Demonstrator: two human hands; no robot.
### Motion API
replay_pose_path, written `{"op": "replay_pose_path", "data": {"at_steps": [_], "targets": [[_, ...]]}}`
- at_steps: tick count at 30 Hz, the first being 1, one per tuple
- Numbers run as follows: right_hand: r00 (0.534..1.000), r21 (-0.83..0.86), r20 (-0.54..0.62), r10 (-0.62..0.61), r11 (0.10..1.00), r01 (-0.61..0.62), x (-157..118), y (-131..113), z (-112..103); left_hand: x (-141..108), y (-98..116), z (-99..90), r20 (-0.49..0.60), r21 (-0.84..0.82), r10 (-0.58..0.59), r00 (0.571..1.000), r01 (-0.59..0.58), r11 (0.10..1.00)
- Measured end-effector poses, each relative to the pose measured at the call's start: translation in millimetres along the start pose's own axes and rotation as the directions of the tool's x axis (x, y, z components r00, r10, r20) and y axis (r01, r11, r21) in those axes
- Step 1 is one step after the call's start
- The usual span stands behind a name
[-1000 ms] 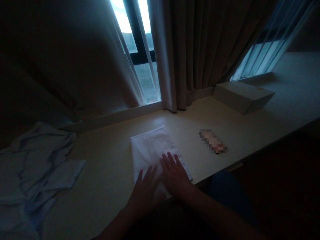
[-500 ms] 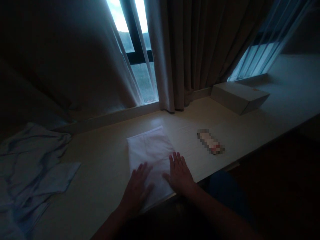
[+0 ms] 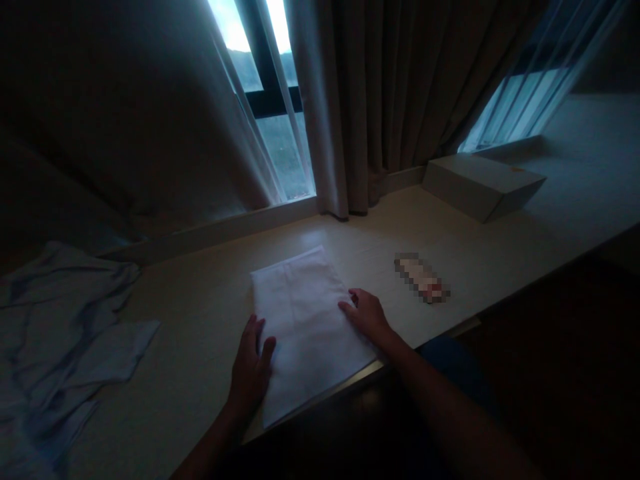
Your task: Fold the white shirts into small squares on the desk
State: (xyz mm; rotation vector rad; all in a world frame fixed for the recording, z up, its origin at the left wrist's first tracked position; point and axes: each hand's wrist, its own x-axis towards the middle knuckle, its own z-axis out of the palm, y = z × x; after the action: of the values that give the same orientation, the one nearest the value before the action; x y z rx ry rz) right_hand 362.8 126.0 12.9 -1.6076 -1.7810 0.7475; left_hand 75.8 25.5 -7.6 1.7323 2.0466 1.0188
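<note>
A folded white cloth (image 3: 305,320) lies flat on the pale counter, its near edge along the counter's front edge. My left hand (image 3: 250,367) is closed on its left edge, with the thumb on top and the fingers along the side. At the right edge, my right hand (image 3: 370,317) pinches the cloth in the same way, thumb above and fingers partly hidden beyond the edge.
Crumpled light cloths (image 3: 65,333) are heaped on the counter (image 3: 190,313) at the left. To the right lie a pixel-blurred oblong item (image 3: 421,279) and, farther back, a white box (image 3: 480,183). Brown curtains (image 3: 370,100) hang along the windows behind.
Both hands were flat on the cloth's top. They have moved apart to its left and right edges, and the fingers have curled round them. The cloth's near part looks wider.
</note>
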Motion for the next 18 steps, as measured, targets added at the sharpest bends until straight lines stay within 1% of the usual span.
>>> {"op": "replay_pose_path", "data": {"at_steps": [2, 4, 6, 10, 12, 13, 15, 16, 18], "targets": [[1.000, 0.004, 0.025, -0.002, 1.000, 0.002, 2, -2, 1, 1, 2, 0.0, 0.010, -0.001, 0.008, 1.000, -0.008, 1.000], [1.000, 0.000, 0.007, 0.009, 1.000, -0.009, 3, -5, 3, 1, 4, 0.4, 0.007, -0.003, 0.008, 1.000, -0.008, 1.000], [1.000, 0.041, 0.002, 0.029, 0.999, -0.029, 6, -7, 3, 0, 6, 0.5, 0.003, -0.003, 0.012, 1.000, -0.012, 1.000], [0.999, 0.239, 0.017, 0.050, 0.970, -0.053, 11, -8, 3, 0, 8, 0.3, 0.010, 0.009, 0.011, 1.000, -0.011, 1.000], [0.994, 0.350, 0.015, 0.105, 0.931, -0.103, 12, -6, 5, 0, 7, 0.3, 0.020, 0.023, 0.004, 1.000, -0.005, 1.000], [0.988, 0.414, 0.038, 0.148, 0.898, -0.150, 13, -5, 6, 0, 6, 0.4, 0.021, 0.028, 0.004, 1.000, -0.005, 1.000], [0.963, 0.534, 0.149, 0.226, 0.801, -0.271, 13, -3, 10, 0, 5, 0.4, 0.021, 0.037, 0.010, 1.000, -0.011, 0.999], [0.947, 0.565, 0.208, 0.246, 0.760, -0.322, 13, -2, 12, 0, 5, 0.4, 0.020, 0.039, 0.014, 1.000, -0.014, 0.999], [0.924, 0.572, 0.273, 0.268, 0.727, -0.380, 12, -1, 14, 0, 5, 0.1, 0.020, 0.046, 0.020, 1.000, -0.021, 0.999]]}}
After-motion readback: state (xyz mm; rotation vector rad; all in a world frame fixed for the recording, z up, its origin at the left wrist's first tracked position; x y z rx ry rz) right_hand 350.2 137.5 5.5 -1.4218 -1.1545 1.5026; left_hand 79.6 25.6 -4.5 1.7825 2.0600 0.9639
